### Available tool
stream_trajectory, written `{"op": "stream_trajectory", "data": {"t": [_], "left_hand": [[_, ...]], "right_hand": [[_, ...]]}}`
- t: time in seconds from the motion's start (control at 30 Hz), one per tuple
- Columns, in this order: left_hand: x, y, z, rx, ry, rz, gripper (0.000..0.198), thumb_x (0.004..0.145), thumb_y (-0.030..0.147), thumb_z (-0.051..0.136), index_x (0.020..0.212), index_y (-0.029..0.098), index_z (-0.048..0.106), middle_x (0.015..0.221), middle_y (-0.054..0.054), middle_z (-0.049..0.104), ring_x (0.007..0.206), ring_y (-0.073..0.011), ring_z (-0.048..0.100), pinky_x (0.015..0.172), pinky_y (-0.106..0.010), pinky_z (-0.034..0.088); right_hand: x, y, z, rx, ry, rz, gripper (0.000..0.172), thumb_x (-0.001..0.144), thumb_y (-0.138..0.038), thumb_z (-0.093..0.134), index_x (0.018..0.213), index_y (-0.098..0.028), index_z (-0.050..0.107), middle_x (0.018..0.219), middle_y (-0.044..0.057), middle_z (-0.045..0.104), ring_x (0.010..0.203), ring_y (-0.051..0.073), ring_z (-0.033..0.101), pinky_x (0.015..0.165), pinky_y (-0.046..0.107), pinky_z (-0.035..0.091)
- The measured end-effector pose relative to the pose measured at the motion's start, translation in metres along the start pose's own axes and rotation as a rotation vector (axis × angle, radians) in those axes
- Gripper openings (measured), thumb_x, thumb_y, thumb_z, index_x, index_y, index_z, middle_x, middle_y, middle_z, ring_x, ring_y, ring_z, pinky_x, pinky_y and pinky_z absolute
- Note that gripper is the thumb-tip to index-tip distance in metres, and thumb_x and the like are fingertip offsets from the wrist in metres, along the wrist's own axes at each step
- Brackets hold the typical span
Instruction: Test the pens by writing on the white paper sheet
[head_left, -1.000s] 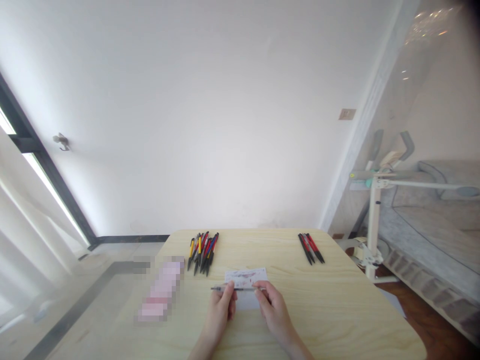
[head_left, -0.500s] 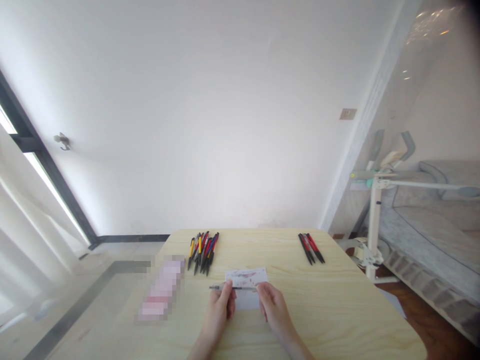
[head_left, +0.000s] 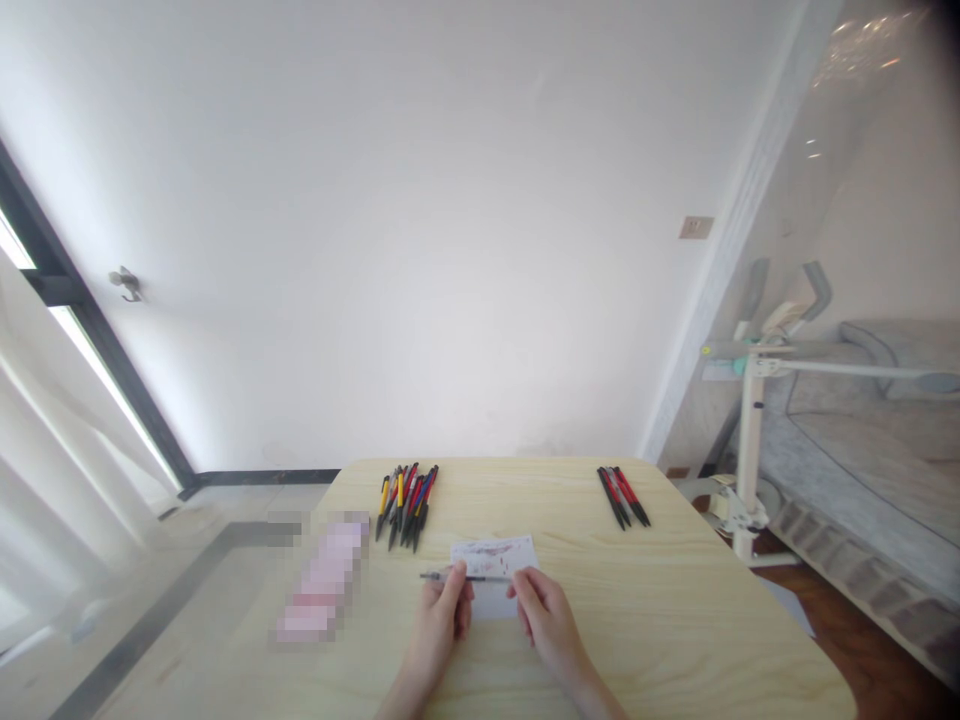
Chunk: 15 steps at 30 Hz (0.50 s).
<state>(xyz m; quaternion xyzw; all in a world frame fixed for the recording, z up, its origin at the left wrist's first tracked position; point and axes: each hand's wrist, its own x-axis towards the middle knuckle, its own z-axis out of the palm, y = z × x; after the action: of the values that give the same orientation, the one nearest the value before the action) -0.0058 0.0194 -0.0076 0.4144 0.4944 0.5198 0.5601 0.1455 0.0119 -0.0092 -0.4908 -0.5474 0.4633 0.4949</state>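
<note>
A slim pen with a pale or clear barrel lies level between my two hands, above a sheet of paper. My left hand is closed on its left part, thumb on top, and the pen's tip end pokes out to the left. At the other end, the fingertips of my right hand pinch it. Beneath, the white paper bears dark and reddish scribbles on its upper half; my fingers hide part of its sides.
Several pens in yellow, red, blue and black form a pile at the table's back left. A few red and black pens lie at the back right. A blurred-out pink item is at the left. The wooden table stands near a white wall.
Hardly anything differs. My right hand's fingertips have shifted very slightly on the pen's right end; the pen stays level over the paper.
</note>
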Motion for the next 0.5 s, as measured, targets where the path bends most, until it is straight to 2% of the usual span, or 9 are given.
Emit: {"op": "stream_trajectory", "data": {"t": [0.5], "left_hand": [[0.0026, -0.0059, -0.0016, -0.010, 0.003, -0.017, 0.049, 0.072, 0.061, 0.048, 0.051, 0.016, 0.049, 0.030, 0.006, 0.041, 0.027, -0.0051, 0.034, 0.033, -0.017, 0.018]], "right_hand": [[-0.0018, -0.0039, -0.0005, 0.061, -0.012, -0.026, 0.032, 0.081, -0.047, 0.047, 0.071, -0.016, 0.052, 0.044, -0.009, 0.033, 0.037, 0.006, 0.030, 0.034, 0.017, 0.022]]}}
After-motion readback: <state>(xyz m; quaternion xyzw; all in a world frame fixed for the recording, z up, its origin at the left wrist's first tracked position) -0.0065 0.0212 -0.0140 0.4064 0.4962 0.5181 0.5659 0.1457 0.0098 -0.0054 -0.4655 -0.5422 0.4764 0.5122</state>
